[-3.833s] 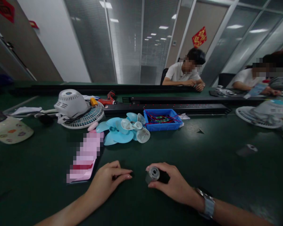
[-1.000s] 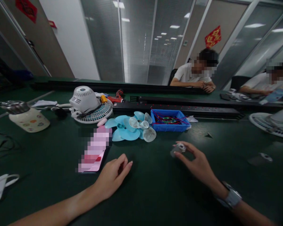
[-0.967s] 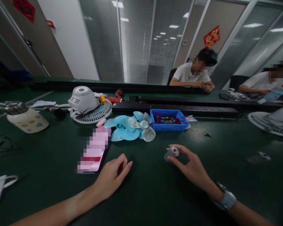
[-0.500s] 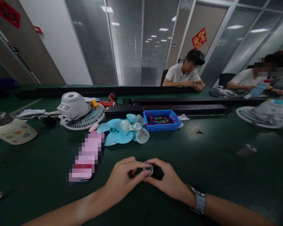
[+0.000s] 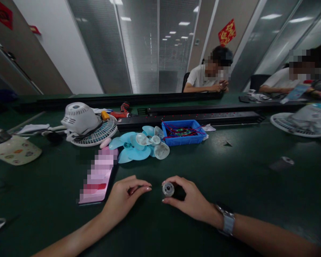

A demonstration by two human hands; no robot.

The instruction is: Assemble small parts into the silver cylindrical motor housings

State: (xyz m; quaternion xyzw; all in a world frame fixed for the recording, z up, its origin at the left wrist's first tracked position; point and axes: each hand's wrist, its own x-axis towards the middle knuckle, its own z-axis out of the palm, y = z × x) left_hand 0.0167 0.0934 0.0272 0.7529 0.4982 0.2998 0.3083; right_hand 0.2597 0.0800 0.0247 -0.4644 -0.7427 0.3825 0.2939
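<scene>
My right hand [image 5: 186,194] curls its thumb and fingers around a small round piece [image 5: 168,189]. This piece has a clear-looking rim, a grey face and a dark centre, and that face is turned up towards me. To the left of it, apart from the piece, my left hand [image 5: 130,191] has its thumb and forefinger tips brought together in a pinch. Whether something tiny is between them I cannot make out. Both hands are just above the dark green table [image 5: 155,232]. A pink phone-like slab [image 5: 98,178] lies beside my left hand.
Beyond my hands are light-blue and clear fan blades [image 5: 139,144] and a blue bin [image 5: 184,133] of wires. A fan head [image 5: 81,119] and a patterned jug [image 5: 16,150] stand left. A grey cylinder [image 5: 282,163] lies right. Two people sit across the table.
My left hand has come off the round piece and moved left. The piece stays in my right hand, its face now in plain sight. The view has shifted slightly.
</scene>
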